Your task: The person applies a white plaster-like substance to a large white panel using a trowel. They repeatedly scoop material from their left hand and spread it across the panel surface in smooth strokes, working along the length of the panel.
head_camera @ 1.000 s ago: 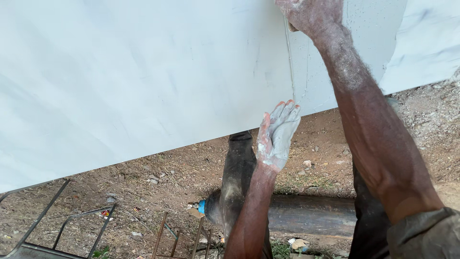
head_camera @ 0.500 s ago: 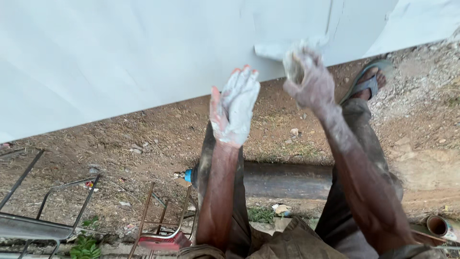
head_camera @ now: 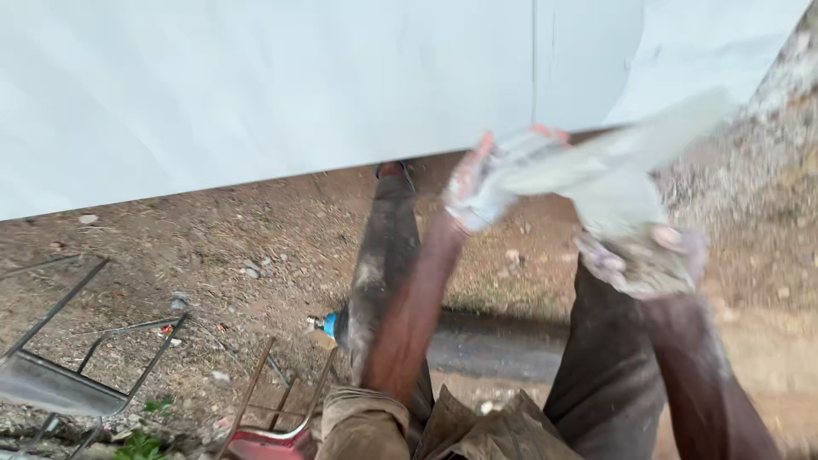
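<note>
Below the white wall, right hand presses a putty blade onto left hand.

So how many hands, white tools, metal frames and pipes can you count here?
Hands: 2, the left hand and the right hand, both smeared with white paste
White flat tool: 1, the tool, blurred, between the two hands
Metal frames on the ground: 2, the grey frame and the red frame
Dark pipe: 1, the pipe
Total: 6
</note>
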